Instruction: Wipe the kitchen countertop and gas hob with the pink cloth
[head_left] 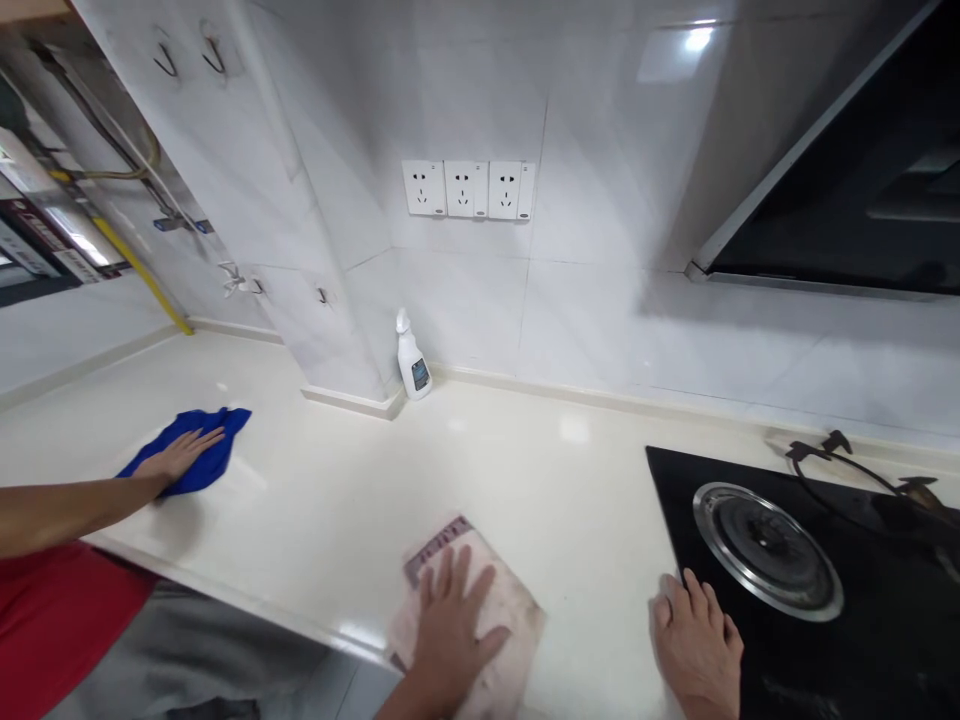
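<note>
On pink cloth (pixel 517 610), left hand (pixel 454 630); on hob edge (pixel 675 512), right hand (pixel 699 640)

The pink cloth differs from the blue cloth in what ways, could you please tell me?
The pink cloth has a darker patterned band; the blue cloth shows none. The pink cloth lies under the person's left hand, the blue cloth under a co-worker's hand. Both lie on the countertop.

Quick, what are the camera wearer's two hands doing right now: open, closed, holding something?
Left hand: open, fingers spread on the pink cloth.
Right hand: open, fingers slightly bent, at the black cooktop's edge.
</note>
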